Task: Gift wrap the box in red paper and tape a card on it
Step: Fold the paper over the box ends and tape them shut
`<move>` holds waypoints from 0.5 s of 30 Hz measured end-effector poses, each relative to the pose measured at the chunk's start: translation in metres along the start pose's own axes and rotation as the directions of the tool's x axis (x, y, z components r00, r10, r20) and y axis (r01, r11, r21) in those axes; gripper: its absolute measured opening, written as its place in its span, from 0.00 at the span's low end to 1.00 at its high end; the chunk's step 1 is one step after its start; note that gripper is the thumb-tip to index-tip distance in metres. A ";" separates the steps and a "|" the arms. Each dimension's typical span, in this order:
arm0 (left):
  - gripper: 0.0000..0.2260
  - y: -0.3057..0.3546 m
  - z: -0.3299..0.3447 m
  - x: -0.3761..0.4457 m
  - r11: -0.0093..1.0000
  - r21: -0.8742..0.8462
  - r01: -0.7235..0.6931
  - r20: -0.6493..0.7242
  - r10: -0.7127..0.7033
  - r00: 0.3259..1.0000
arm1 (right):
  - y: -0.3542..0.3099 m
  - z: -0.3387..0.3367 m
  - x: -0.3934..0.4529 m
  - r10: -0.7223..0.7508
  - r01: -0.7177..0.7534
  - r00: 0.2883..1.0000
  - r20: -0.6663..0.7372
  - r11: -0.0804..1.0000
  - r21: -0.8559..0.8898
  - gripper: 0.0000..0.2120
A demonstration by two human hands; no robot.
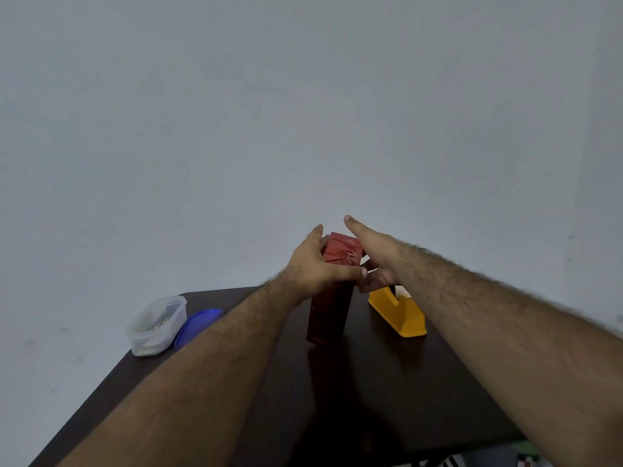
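A tall box wrapped in red paper [338, 251] stands upright on the dark table [387, 382]. Its top end shows creased folds. My left hand [317, 267] grips the upper part of the box from the left, with the thumb across the near face. My right hand [374, 254] is against the box's upper right side. One of its fingers points straight up past the top, and the others curl below in shadow. What those curled fingers hold, if anything, is hidden. No card is in view.
A yellow tape dispenser [399, 313] sits just right of the box, under my right forearm. At the table's far left corner stand a clear plastic container [156, 326] with small items inside and its blue lid [197, 326]. A plain wall lies behind.
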State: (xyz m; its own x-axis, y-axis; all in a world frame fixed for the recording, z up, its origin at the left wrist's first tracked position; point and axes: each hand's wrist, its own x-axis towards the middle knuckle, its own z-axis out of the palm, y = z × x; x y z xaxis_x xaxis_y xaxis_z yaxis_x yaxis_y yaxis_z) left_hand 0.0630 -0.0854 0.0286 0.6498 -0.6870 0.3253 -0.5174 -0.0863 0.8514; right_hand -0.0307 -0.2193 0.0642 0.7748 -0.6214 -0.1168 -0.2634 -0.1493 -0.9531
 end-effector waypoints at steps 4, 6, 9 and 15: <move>0.65 0.002 0.005 -0.010 0.972 0.218 -0.088 0.094 0.069 0.993 | 0.009 -0.006 -0.007 0.074 -0.074 0.997 0.032 0.997 -0.008 0.38; 0.65 0.000 0.008 -0.022 0.913 0.374 -0.163 0.185 0.098 0.978 | 0.020 -0.006 -0.010 0.136 -0.136 0.990 0.043 0.991 0.016 0.37; 0.67 -0.010 0.011 -0.037 0.843 0.491 -0.222 0.276 0.091 0.957 | 0.042 -0.003 -0.010 0.191 -0.199 0.976 0.102 0.976 0.083 0.33; 0.60 -0.048 0.015 -0.058 0.955 0.277 -0.105 0.300 0.018 0.954 | 0.087 0.016 -0.013 0.225 -0.249 0.962 0.157 0.956 0.157 0.30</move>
State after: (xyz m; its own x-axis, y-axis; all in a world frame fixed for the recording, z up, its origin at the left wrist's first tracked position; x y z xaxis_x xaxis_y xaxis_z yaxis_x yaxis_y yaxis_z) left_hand 0.0418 -0.0518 -0.0378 0.4438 -0.8730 0.2022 -0.7166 -0.2102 0.6651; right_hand -0.0548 -0.2121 -0.0214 0.7759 -0.5106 -0.3705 -0.3547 0.1326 -0.9255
